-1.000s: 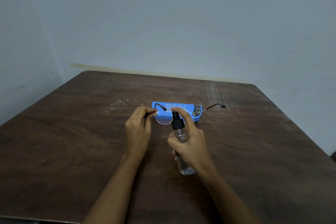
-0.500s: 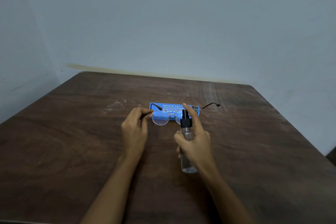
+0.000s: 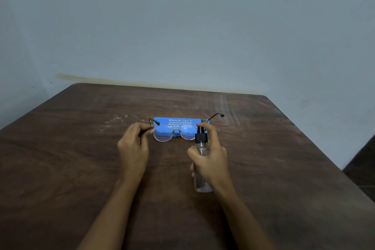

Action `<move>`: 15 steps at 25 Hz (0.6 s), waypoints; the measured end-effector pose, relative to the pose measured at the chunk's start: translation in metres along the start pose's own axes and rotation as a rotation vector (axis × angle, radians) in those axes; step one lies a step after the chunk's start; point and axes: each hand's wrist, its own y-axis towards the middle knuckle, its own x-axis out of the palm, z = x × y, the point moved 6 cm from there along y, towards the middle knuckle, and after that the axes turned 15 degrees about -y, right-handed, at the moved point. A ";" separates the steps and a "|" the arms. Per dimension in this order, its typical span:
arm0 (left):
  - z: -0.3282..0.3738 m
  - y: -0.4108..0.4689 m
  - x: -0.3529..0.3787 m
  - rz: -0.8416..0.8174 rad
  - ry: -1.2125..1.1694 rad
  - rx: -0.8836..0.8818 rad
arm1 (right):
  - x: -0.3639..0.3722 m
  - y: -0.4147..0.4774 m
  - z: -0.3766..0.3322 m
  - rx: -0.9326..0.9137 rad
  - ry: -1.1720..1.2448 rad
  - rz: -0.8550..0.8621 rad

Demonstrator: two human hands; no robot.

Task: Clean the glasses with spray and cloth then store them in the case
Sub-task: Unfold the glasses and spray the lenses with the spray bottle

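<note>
My left hand (image 3: 133,144) pinches the left hinge of thin round metal-framed glasses (image 3: 163,133), held unfolded above the table with both temples pointing away from me. My right hand (image 3: 211,158) grips a clear spray bottle (image 3: 200,170) with a black pump top, forefinger resting on the pump, nozzle close to the right lens. Behind the glasses lies a shut blue case (image 3: 178,121) with white lettering, partly seen through the lenses. No cloth is visible.
A dark brown wooden table (image 3: 81,158) carries everything, with pale scuff marks near the back. A grey-blue wall rises behind it. The table's right edge drops off to a dark floor at the far right.
The bottle has shifted rightward, from in front of the left lens to beside the right lens. The glasses have stayed in my left hand, now showing both lenses.
</note>
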 end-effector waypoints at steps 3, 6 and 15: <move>0.000 0.000 0.000 0.000 -0.001 0.005 | 0.000 0.002 0.002 0.009 -0.013 0.008; 0.001 0.000 -0.001 0.009 0.002 0.006 | -0.001 0.002 0.003 0.009 -0.013 0.009; 0.003 0.000 -0.001 0.006 -0.003 -0.012 | 0.001 0.000 0.001 -0.008 0.009 -0.041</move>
